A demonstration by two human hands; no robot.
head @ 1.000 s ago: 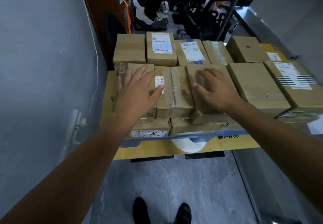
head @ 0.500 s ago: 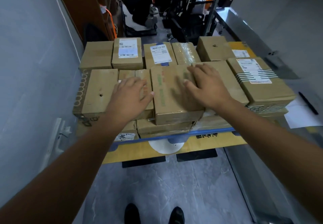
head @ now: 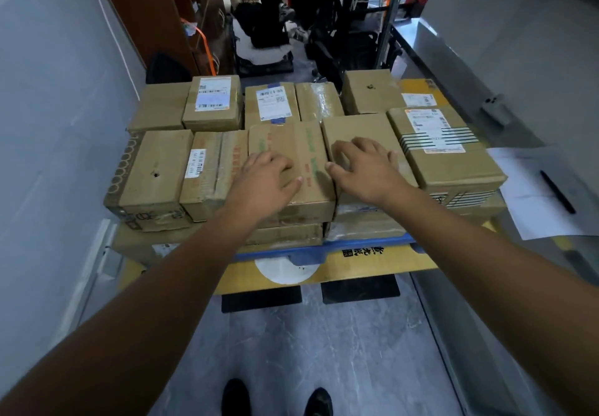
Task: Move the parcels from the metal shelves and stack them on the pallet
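Several brown cardboard parcels lie stacked on a blue pallet (head: 324, 248) that rests on a yellow sheet (head: 372, 261). My left hand (head: 264, 182) lies flat, fingers apart, on a parcel with green and red print (head: 291, 143) in the front row. My right hand (head: 364, 167) rests palm down on the plain parcel (head: 356, 128) just to its right, thumb at the seam between the two. Neither hand grips anything. A parcel with a striped label (head: 444, 153) sits at the right end of the front row.
A grey wall (head: 48, 123) runs close along the left. On the right is a metal shelf surface (head: 551, 169) with a sheet of paper (head: 531, 195) and a black pen (head: 557, 192). Behind the pallet a seated person (head: 259, 23) and black chairs fill the aisle.
Both hands have slid to the right across the front row of parcels: the left from the far-left parcels to the printed one, the right onto the plain parcel beside it.
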